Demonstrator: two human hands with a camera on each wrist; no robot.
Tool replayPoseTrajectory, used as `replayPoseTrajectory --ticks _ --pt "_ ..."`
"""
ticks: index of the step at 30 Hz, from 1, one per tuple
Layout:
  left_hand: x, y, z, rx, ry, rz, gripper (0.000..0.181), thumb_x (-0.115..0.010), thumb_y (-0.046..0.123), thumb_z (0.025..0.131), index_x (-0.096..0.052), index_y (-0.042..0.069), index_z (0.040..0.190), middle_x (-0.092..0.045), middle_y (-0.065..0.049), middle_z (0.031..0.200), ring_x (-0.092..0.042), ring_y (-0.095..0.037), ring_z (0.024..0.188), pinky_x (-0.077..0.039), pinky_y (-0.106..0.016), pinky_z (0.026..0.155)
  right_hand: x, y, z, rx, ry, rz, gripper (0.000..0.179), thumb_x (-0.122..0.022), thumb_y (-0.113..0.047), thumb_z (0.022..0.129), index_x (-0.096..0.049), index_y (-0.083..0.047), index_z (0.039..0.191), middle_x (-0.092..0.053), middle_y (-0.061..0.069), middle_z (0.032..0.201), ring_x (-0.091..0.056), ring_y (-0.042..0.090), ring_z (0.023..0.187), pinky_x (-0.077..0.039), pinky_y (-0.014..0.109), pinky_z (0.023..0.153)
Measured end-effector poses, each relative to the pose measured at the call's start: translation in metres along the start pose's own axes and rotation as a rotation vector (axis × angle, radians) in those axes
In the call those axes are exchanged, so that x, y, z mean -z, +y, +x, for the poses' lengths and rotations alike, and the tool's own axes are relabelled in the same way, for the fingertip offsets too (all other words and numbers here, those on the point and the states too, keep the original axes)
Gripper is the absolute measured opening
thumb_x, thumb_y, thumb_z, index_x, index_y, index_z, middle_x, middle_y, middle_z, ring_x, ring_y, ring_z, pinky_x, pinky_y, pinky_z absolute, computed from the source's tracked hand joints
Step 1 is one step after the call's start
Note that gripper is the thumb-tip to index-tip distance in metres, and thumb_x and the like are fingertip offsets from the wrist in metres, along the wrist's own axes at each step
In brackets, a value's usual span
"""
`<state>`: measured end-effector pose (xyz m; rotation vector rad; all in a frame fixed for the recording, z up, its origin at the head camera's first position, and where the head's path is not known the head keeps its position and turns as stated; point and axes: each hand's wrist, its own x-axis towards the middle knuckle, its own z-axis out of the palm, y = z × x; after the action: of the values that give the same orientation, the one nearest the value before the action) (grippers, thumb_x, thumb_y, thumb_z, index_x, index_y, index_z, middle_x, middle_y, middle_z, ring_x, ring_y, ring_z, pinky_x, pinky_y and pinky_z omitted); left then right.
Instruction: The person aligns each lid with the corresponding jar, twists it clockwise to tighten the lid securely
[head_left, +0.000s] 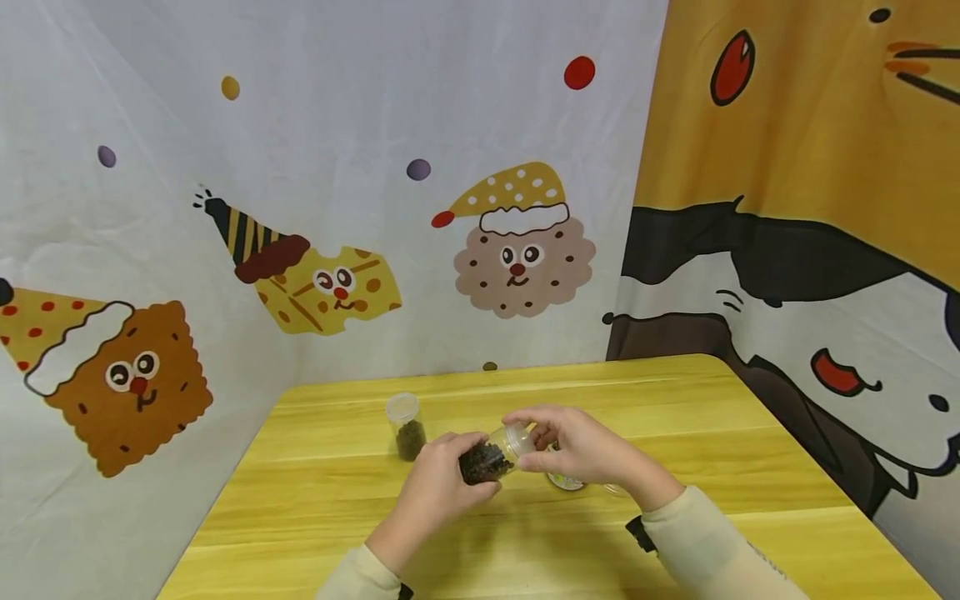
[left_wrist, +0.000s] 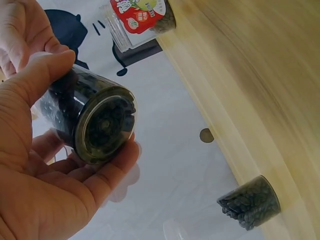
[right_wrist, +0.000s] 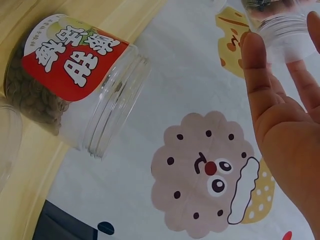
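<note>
My left hand [head_left: 442, 483] grips a clear plastic jar [head_left: 486, 463] of dark pellets, held tilted above the table with its mouth end to the right. The left wrist view shows the base of this jar [left_wrist: 107, 122], thumb on one side and fingers on the other. At the other end, my right hand [head_left: 576, 450] holds the translucent lid [head_left: 519, 438] between thumb and fingers. Below the right hand stands a jar with a red and white label [right_wrist: 75, 60], its threaded mouth uncovered and brown pellets inside. The right hand mostly hides it in the head view.
Another clear jar [head_left: 408, 429], partly filled with dark pellets, stands on the wooden table [head_left: 315, 500] left of my hands. A clear round lid [right_wrist: 9, 142] lies beside the labelled jar. A cartoon-printed curtain [head_left: 337, 125] hangs behind the table and along its sides.
</note>
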<state>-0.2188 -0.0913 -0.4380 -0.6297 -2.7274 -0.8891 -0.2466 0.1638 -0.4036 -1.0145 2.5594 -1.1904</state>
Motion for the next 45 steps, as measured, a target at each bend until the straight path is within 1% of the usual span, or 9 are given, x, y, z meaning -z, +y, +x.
replayPoseTrajectory --ticks 10,13,17,23,29,32,37,40,45 --pt "-0.0003 0.0004 -0.0003 0.051 -0.020 0.011 0.063 -0.097 0.032 0.077 -0.073 0.012 0.133 -0.075 -0.014 0.119 -0.073 -0.027 0.101 -0.064 -0.045 0.081 -0.0041 -0.0027 0.0032 -0.017 0.001 -0.049 0.064 -0.075 -0.045 0.100 -0.056 -0.015 0.154 -0.076 0.001 0.119 -0.073 0.008 0.095 -0.062 0.027 0.083" --pt "-0.0007 -0.0007 -0.0003 0.050 -0.020 0.021 0.063 -0.097 0.033 0.077 -0.073 0.012 0.132 -0.075 -0.014 0.118 -0.073 -0.027 0.101 -0.064 -0.045 0.081 -0.0047 -0.0019 0.0035 -0.002 -0.003 -0.077 0.070 -0.079 -0.042 0.098 -0.052 -0.019 0.158 -0.073 0.003 0.131 -0.073 0.013 0.102 -0.063 0.033 0.087" --pt "-0.0004 -0.0014 -0.0001 0.043 -0.021 0.033 0.064 -0.097 0.033 0.077 -0.073 0.013 0.133 -0.075 -0.013 0.117 -0.073 -0.026 0.100 -0.064 -0.045 0.081 -0.0048 -0.0007 0.0039 0.028 -0.008 -0.102 0.064 -0.081 -0.031 0.098 -0.056 -0.020 0.156 -0.069 0.004 0.143 -0.072 0.016 0.108 -0.064 0.037 0.091" --pt "-0.0015 -0.0004 -0.0004 0.037 -0.030 0.070 0.065 -0.097 0.033 0.077 -0.073 0.013 0.133 -0.075 -0.013 0.118 -0.073 -0.027 0.100 -0.065 -0.046 0.081 -0.0044 0.0012 0.0042 0.011 -0.026 -0.085 0.056 -0.077 -0.038 0.100 -0.061 -0.015 0.150 -0.075 0.001 0.119 -0.070 0.006 0.091 -0.061 0.025 0.081" --pt "-0.0023 0.0013 -0.0030 0.008 -0.009 0.109 0.065 -0.099 0.030 0.075 -0.073 0.012 0.132 -0.075 -0.013 0.118 -0.073 -0.026 0.098 -0.064 -0.046 0.081 -0.0068 0.0016 0.0042 0.000 -0.027 -0.094 0.059 -0.074 -0.046 0.101 -0.061 -0.014 0.149 -0.073 -0.002 0.098 -0.066 0.006 0.078 -0.057 0.024 0.071" --pt "-0.0026 0.0014 -0.0037 0.010 -0.009 0.101 0.065 -0.099 0.029 0.074 -0.073 0.012 0.132 -0.075 -0.013 0.118 -0.073 -0.027 0.098 -0.064 -0.046 0.081 -0.0077 0.0021 0.0037 -0.012 -0.027 -0.097 0.066 -0.075 -0.048 0.100 -0.056 -0.014 0.154 -0.076 0.002 0.110 -0.069 0.006 0.083 -0.059 0.025 0.074" --pt "-0.0042 -0.0010 -0.0026 0.035 -0.005 0.085 0.065 -0.098 0.030 0.076 -0.073 0.012 0.133 -0.075 -0.014 0.118 -0.073 -0.028 0.100 -0.064 -0.048 0.081 -0.0076 0.0011 0.0018 -0.010 -0.001 -0.125 0.080 -0.081 -0.046 0.095 -0.047 -0.018 0.162 -0.067 0.009 0.143 -0.072 0.015 0.105 -0.064 0.039 0.088" --pt "-0.0048 -0.0029 -0.0021 0.052 -0.010 0.082 0.065 -0.098 0.032 0.077 -0.073 0.013 0.133 -0.074 -0.013 0.119 -0.073 -0.028 0.101 -0.064 -0.047 0.082 -0.0074 0.0000 0.0007 0.023 0.019 -0.162 0.075 -0.083 -0.040 0.094 -0.052 -0.018 0.158 -0.066 0.009 0.147 -0.072 0.019 0.109 -0.064 0.040 0.090" --pt "-0.0052 -0.0035 -0.0022 0.050 -0.006 0.085 0.064 -0.098 0.033 0.077 -0.073 0.013 0.133 -0.075 -0.013 0.119 -0.073 -0.028 0.102 -0.065 -0.047 0.082 -0.0077 -0.0008 0.0006 0.034 0.034 -0.170 0.059 -0.082 -0.030 0.097 -0.061 -0.015 0.150 -0.072 0.004 0.133 -0.073 0.013 0.102 -0.065 0.037 0.086"
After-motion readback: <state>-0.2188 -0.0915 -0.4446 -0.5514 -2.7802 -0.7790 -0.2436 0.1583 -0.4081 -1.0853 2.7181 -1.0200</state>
